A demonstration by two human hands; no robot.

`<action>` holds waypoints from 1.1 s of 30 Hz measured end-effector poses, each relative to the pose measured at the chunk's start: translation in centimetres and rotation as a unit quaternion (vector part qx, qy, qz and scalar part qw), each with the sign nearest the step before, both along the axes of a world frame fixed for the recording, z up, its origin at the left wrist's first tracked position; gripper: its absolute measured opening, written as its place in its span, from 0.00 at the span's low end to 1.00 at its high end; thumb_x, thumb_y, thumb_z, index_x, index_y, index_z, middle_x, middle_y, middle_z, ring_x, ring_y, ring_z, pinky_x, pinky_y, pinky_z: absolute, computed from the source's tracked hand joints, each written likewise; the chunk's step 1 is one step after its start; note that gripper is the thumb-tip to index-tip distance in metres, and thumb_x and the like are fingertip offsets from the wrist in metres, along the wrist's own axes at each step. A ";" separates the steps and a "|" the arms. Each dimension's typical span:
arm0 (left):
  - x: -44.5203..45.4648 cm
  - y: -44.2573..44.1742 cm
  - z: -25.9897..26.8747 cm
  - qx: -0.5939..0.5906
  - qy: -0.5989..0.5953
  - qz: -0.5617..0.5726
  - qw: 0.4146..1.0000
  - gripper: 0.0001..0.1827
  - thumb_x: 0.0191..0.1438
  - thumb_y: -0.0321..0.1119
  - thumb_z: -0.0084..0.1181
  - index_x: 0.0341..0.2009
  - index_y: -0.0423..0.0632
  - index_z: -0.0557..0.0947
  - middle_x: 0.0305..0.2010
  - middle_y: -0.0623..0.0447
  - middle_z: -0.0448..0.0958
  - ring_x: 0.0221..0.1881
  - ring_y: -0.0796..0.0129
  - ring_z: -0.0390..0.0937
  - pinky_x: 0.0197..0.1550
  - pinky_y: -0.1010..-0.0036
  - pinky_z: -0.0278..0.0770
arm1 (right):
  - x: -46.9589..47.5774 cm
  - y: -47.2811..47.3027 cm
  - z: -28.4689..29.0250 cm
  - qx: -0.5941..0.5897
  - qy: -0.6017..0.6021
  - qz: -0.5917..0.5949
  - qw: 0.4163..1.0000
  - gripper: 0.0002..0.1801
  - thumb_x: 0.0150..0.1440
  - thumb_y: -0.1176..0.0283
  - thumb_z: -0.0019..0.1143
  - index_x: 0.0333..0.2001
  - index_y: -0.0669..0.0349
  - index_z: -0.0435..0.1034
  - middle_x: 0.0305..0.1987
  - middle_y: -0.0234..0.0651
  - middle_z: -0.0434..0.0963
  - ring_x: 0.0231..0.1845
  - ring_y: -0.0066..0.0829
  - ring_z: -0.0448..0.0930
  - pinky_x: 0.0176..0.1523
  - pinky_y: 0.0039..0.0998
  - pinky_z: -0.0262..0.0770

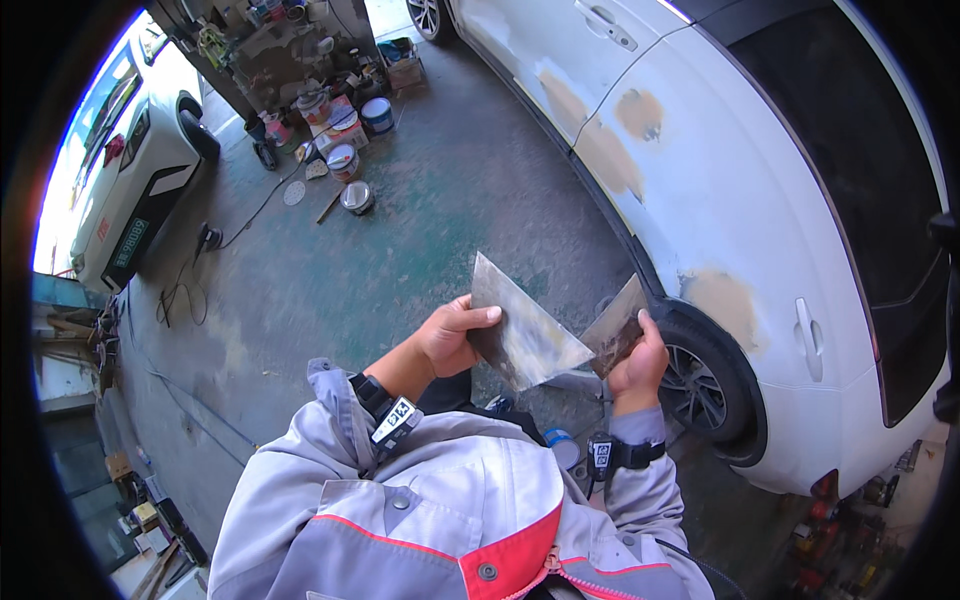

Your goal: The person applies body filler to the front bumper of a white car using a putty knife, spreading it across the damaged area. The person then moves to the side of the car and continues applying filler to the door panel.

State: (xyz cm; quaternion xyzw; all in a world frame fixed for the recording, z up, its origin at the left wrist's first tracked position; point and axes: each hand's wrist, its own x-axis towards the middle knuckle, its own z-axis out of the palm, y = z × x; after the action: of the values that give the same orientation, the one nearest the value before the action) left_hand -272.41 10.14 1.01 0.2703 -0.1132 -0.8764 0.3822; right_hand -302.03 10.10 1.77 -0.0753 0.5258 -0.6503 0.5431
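Observation:
My left hand (450, 337) grips a broad, thin filler plate (529, 330), thumb on top, its face smeared with pale filler. In my right hand (640, 360) is a smaller spreader blade (616, 324) with dark stains on its lower part. The near corners of the two meet or overlap in the picture; whether they touch I cannot tell. To the right stands a white car (712, 202). Beige filler patches mark its side: a round one (640, 114), a long one (611, 161) and one above the wheel arch (724, 304).
The car's rear wheel (694, 382) is close to my right hand. An open can (562, 448) stands by my feet. Paint cans (356, 196) and boxes crowd the far wall. A corded sander (210, 236) lies on the floor. Another white vehicle (142, 165) is at the left.

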 end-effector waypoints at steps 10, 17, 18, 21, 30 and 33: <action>5.0 -16.6 -6.2 0.067 0.058 -0.024 0.996 0.21 0.60 0.37 0.64 0.56 0.47 0.79 0.54 0.50 0.82 0.57 0.56 0.80 0.63 0.53 0.74 | 8.3 -15.4 -2.6 -0.049 0.034 -0.005 0.998 0.14 0.67 0.65 0.54 0.50 0.64 0.75 0.50 0.35 0.80 0.51 0.33 0.80 0.57 0.37 0.75; 11.8 -33.2 -16.1 0.137 -0.015 -0.004 0.990 0.18 0.65 0.37 0.58 0.57 0.45 0.77 0.57 0.49 0.80 0.60 0.56 0.77 0.66 0.52 0.70 | 15.1 -27.6 -17.2 0.081 0.029 -0.065 0.994 0.13 0.67 0.68 0.56 0.49 0.65 0.76 0.49 0.36 0.82 0.49 0.30 0.81 0.55 0.33 0.76; 12.0 -34.9 -18.0 0.145 -0.032 0.015 0.989 0.18 0.66 0.37 0.57 0.57 0.45 0.77 0.57 0.49 0.80 0.60 0.56 0.76 0.66 0.52 0.70 | 15.8 -28.3 -19.1 0.078 0.015 -0.048 0.996 0.12 0.67 0.69 0.55 0.48 0.65 0.77 0.47 0.35 0.82 0.47 0.28 0.82 0.54 0.31 0.77; 11.7 -38.3 -25.1 0.147 -0.057 0.045 0.987 0.18 0.68 0.36 0.55 0.59 0.43 0.75 0.59 0.48 0.79 0.61 0.56 0.76 0.67 0.54 0.69 | 17.0 -30.1 -26.1 0.073 0.000 -0.022 0.997 0.12 0.67 0.71 0.55 0.50 0.65 0.76 0.46 0.34 0.83 0.45 0.26 0.83 0.52 0.29 0.79; 7.6 -39.9 -46.0 0.100 -0.176 0.034 0.979 0.16 0.70 0.35 0.51 0.58 0.41 0.75 0.58 0.47 0.79 0.59 0.57 0.78 0.64 0.59 0.73 | 19.5 -34.0 -48.3 0.070 0.078 -0.006 0.994 0.09 0.67 0.70 0.57 0.46 0.65 0.77 0.43 0.28 0.82 0.43 0.17 0.78 0.49 0.24 0.73; 6.1 -40.6 -50.7 0.064 -0.169 -0.001 0.984 0.15 0.70 0.35 0.52 0.56 0.42 0.76 0.57 0.49 0.80 0.57 0.59 0.79 0.62 0.60 0.75 | 18.4 -34.2 -53.3 0.053 0.134 -0.032 0.989 0.09 0.67 0.72 0.57 0.47 0.65 0.77 0.44 0.28 0.82 0.43 0.17 0.78 0.49 0.24 0.73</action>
State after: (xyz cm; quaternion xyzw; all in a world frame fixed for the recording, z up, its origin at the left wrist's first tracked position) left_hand -266.28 -30.48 -49.68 0.4385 -0.1199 -0.8238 0.3386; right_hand -283.58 -24.10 -51.53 -0.1163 0.6299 -0.6224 0.4497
